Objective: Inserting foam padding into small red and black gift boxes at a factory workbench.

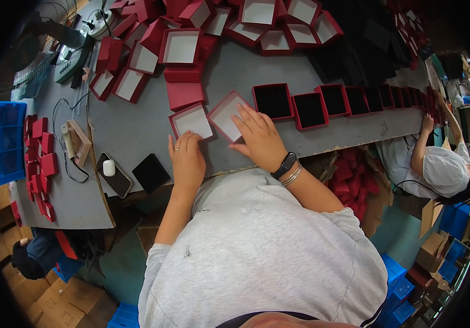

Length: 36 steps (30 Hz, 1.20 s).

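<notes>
In front of me lies an open red box with a white inside [193, 121]. The fingers of my left hand [187, 158] are bent over its near wall, gripping that edge. To its right is a second red box with a white inside [225, 116], slightly turned, its corner close to the first. My right hand [261, 139] holds this one at its right side, fingers over the wall and thumb at the near corner. The fingertips' undersides are hidden. Just right of it begins a row of red boxes with black insides [273, 101].
Red boxes [181, 46] are heaped at the back, with black pieces [355, 52] to their right. A black square pad [150, 173], a phone [115, 177] and a white earbud case [109, 168] lie at left. A co-worker [437, 164] sits far right; a fan [43, 41] stands back left.
</notes>
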Motion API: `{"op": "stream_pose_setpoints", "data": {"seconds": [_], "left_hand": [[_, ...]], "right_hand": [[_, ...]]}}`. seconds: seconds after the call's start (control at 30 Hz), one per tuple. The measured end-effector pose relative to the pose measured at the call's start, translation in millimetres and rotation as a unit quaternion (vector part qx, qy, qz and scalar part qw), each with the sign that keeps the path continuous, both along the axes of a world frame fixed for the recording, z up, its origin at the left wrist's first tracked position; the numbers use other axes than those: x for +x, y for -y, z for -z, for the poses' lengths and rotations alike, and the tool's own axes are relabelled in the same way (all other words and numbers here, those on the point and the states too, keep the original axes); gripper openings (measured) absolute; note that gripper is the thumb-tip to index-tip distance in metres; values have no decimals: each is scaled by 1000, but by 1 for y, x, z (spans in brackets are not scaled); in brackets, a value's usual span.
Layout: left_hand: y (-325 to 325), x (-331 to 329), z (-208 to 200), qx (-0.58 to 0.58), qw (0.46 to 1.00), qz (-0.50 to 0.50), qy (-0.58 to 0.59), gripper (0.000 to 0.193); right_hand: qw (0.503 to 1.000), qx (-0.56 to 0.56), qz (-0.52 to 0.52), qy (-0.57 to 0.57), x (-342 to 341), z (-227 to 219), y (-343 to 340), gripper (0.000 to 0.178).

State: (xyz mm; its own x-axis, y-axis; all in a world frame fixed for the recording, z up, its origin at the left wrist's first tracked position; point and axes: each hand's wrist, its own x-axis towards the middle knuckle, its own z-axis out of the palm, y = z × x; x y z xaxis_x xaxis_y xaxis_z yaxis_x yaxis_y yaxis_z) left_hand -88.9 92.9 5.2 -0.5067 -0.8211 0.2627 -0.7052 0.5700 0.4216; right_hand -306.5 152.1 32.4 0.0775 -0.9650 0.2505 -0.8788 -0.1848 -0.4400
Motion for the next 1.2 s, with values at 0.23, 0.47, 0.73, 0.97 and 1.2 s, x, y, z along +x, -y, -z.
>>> {"op": "stream_pose_setpoints", "data": {"seconds": [0.23,0.47,0.73,0.97,1.2], "left_hand": [[-11,-25,-29,-1,997,27,-68,54],[6,-31,-5,-15,998,51,40,21],[-5,-50,-6,-20,996,87,18,19],[-16,-57,-5,-4,994,104,34,25],[-23,-12,-30,-108,991,30,71,59]], "right_hand": [[992,-19,-45,-112,1,4,1,63],[995,-63,76,-28,-17,-4,-7,51],[998,-2,67,8,-54,12,-43,39],[997,-13,66,25,-58,20,-52,38],[997,-7,61,54,-65,9,-54,46]]}}
